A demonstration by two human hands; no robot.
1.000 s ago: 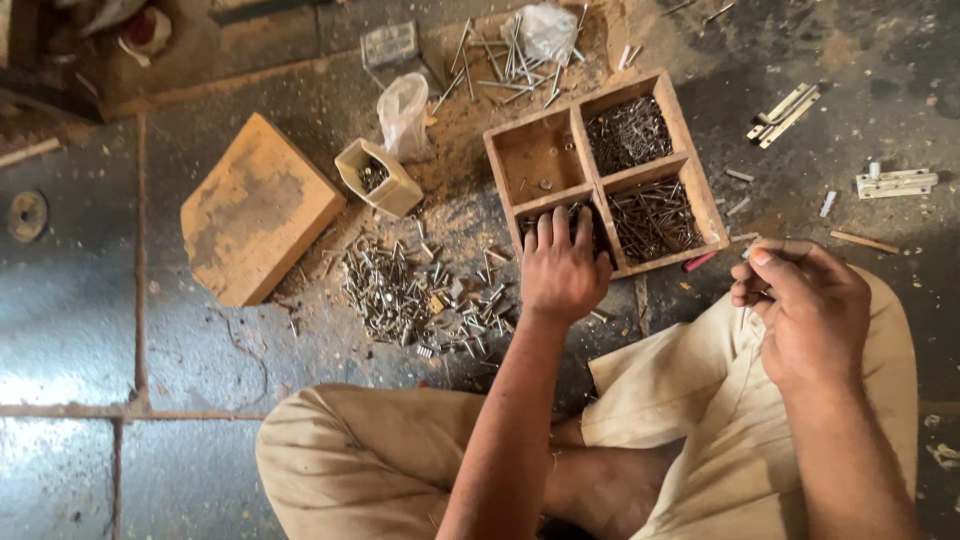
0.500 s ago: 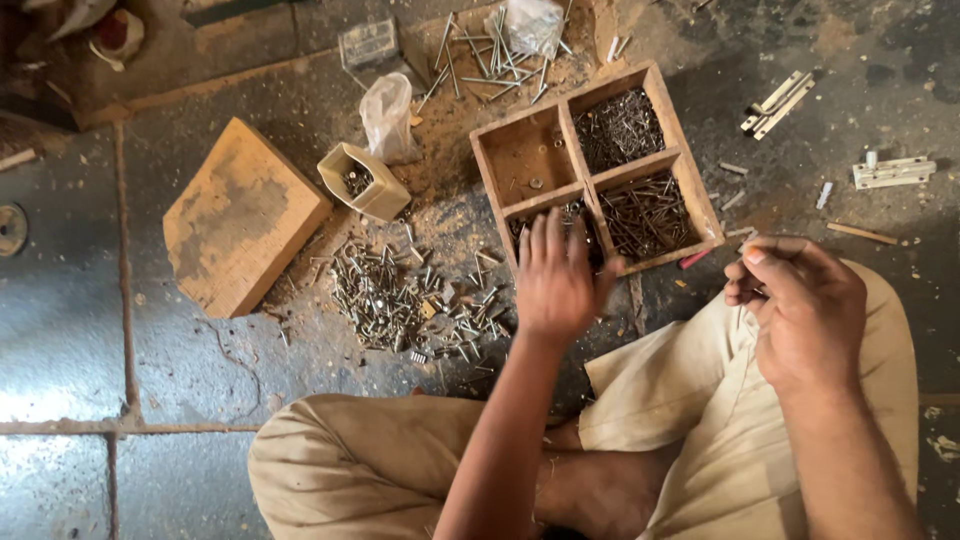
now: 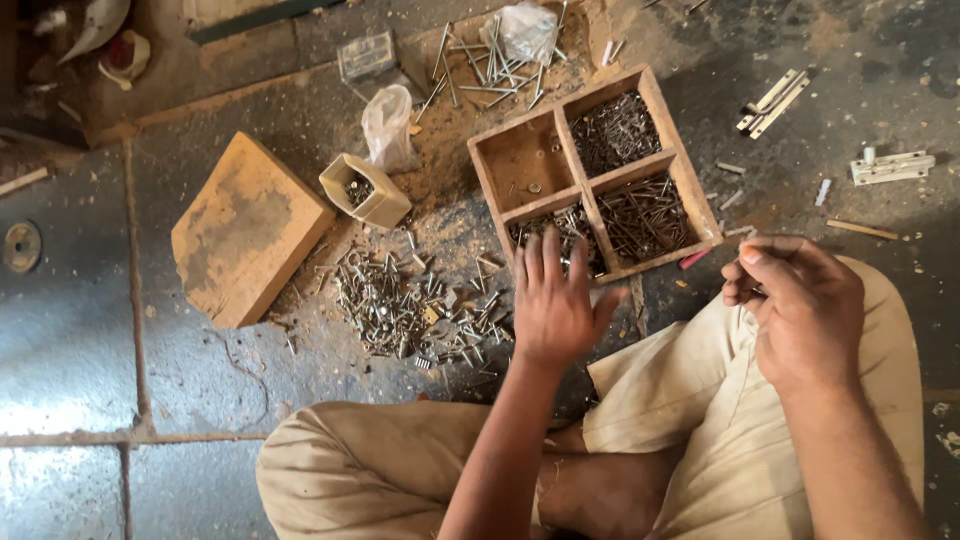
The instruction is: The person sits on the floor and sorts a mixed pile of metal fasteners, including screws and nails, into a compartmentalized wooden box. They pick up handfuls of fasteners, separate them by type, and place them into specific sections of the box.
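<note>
My left hand (image 3: 555, 305) hovers open, fingers spread, over the near-left compartment of a wooden four-part tray (image 3: 483, 175) that holds dark screws and nails. A loose pile of silvery screws (image 3: 400, 300) lies on the floor just left of that hand. My right hand (image 3: 800, 305) is held above my right knee. Its fingertips are pinched together on what looks like a small nail, mostly hidden by the fingers. The tray's far-left compartment is almost bare.
A wooden block (image 3: 245, 230) lies at the left, with a small cream box (image 3: 365, 190) of screws and a plastic bag (image 3: 388, 125) beside it. Long nails (image 3: 480, 70) lie behind the tray. Metal hinges (image 3: 890, 165) lie on the floor at the right.
My left hand has drawn back a little from the tray toward me. My right hand has hardly moved.
</note>
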